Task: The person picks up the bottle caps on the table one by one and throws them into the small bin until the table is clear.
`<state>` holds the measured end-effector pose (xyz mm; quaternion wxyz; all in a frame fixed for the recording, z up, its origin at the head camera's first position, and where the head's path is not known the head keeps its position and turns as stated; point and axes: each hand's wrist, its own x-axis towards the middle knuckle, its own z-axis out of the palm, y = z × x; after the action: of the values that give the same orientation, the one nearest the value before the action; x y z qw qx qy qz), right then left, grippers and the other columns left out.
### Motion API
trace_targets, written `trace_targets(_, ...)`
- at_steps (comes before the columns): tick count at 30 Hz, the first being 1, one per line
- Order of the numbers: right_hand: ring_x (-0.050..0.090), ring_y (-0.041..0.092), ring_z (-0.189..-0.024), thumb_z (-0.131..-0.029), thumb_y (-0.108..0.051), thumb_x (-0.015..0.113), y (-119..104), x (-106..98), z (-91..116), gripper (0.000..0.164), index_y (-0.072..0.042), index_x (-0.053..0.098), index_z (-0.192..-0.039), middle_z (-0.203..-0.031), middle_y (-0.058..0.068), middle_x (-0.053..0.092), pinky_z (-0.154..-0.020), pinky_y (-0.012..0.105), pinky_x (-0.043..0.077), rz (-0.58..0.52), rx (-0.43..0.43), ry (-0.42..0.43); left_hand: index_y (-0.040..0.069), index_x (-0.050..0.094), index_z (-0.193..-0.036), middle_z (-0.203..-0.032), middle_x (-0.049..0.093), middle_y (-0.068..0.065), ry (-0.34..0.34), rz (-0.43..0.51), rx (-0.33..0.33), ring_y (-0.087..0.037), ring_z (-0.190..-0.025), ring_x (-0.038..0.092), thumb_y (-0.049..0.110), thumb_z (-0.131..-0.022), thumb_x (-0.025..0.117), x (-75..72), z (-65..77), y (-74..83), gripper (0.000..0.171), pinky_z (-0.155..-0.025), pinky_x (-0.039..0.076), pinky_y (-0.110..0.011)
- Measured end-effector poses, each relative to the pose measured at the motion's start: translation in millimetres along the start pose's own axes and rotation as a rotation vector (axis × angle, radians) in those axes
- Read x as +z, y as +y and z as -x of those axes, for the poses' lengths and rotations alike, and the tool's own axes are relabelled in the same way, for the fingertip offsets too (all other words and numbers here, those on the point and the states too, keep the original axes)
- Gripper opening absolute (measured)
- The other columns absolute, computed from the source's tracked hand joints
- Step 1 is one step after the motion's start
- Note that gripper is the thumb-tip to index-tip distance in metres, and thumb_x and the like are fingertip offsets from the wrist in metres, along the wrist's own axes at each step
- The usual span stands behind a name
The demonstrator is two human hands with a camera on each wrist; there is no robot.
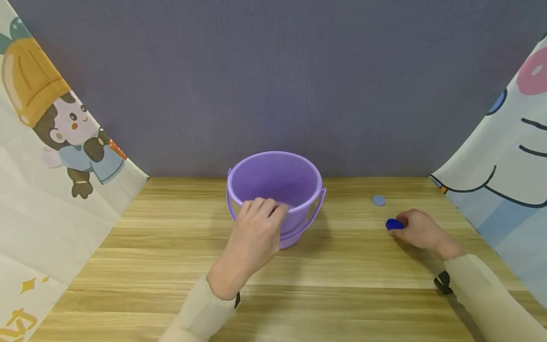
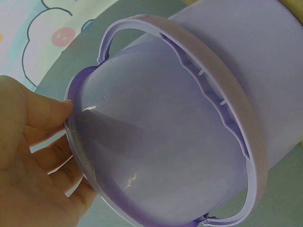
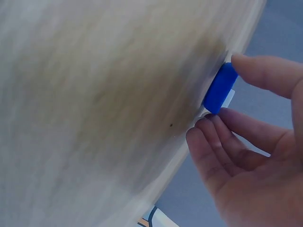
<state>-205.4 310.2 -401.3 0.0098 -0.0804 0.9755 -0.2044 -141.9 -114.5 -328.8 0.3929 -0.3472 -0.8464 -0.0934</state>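
A purple bucket (image 1: pixel 295 221) stands upright at the middle of the table, its mouth facing up and its handle hanging down at the sides. At its near rim is my left hand (image 1: pixel 258 232). In the left wrist view, the left thumb (image 2: pixel 59 113) touches the rim while the other fingers reach behind it, so the hand grips the rim. Over to the right, my right hand (image 1: pixel 420 230) pinches a dark blue bottle cap (image 1: pixel 393 224) between thumb and fingertip. The right wrist view shows this blue cap (image 3: pixel 221 88) at the tabletop.
A pale blue cap (image 1: pixel 379 200) lies just behind the right hand on the wood-grain table (image 1: pixel 149 256). The table ends at a grey back panel (image 1: pixel 273 80). Printed cloths hang along the left (image 1: pixel 38 204) and right (image 1: pixel 508 161) sides.
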Motion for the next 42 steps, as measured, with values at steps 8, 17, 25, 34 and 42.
trace_targets(8, 0.065, 0.038, -0.092, -0.087, -0.019, 0.076, 0, 0, -5, 0.051, 0.02, 0.06, -0.115, -0.101, 0.027, 0.067, -0.079, 0.054, 0.054, 0.017, -0.012, -0.003, 0.008, 0.072, -0.106, -0.097, 0.068, -0.006, 0.005, -0.008, -0.001, -0.027, -0.089, 0.061, -0.004, -0.078, 0.065, 1.3, -1.5, -0.5, 0.031, -0.077, 0.046, -0.038)
trace_targets(17, 0.065, 0.041, -0.094, -0.086, -0.018, 0.076, -2, 0, -9, 0.051, 0.02, 0.06, -0.116, -0.102, 0.027, 0.067, -0.079, 0.054, 0.054, 0.011, -0.024, 0.006, 0.008, 0.072, -0.106, -0.097, 0.067, -0.006, 0.01, -0.007, -0.004, -0.027, -0.089, 0.06, -0.003, -0.079, 0.065, 2.0, -2.7, -1.5, 0.029, -0.078, 0.046, -0.039)
trace_targets(25, 0.065, 0.043, -0.099, -0.087, -0.019, 0.076, -11, 0, -13, 0.055, 0.019, 0.058, -0.122, -0.107, 0.029, 0.066, -0.081, 0.054, 0.054, -0.042, -0.026, 0.046, 0.008, 0.072, -0.106, -0.097, 0.067, -0.006, 0.011, -0.014, -0.009, -0.027, -0.089, 0.061, -0.003, -0.079, 0.065, 2.3, -4.2, -1.8, 0.029, -0.078, 0.046, -0.039)
trace_targets(34, 0.065, 0.04, -0.097, -0.087, -0.022, 0.077, -22, -3, -16, 0.053, 0.017, 0.061, -0.12, -0.108, 0.029, 0.067, -0.078, 0.051, 0.055, -0.06, -0.04, 0.062, 0.007, 0.071, -0.105, -0.096, 0.067, -0.006, 0.02, -0.016, -0.009, -0.027, -0.088, 0.06, -0.003, -0.079, 0.064, 4.4, -6.7, -1.9, 0.029, -0.077, 0.045, -0.039)
trace_targets(42, 0.066, 0.034, -0.093, -0.087, -0.023, 0.077, -27, -1, -19, 0.05, 0.013, 0.064, -0.119, -0.103, 0.021, 0.069, -0.079, 0.049, 0.054, -0.09, -0.088, 0.103, 0.007, 0.071, -0.105, -0.095, 0.067, -0.006, 0.024, -0.023, -0.006, -0.027, -0.088, 0.06, -0.003, -0.079, 0.065, 6.8, -8.5, -2.4, 0.029, -0.077, 0.046, -0.039)
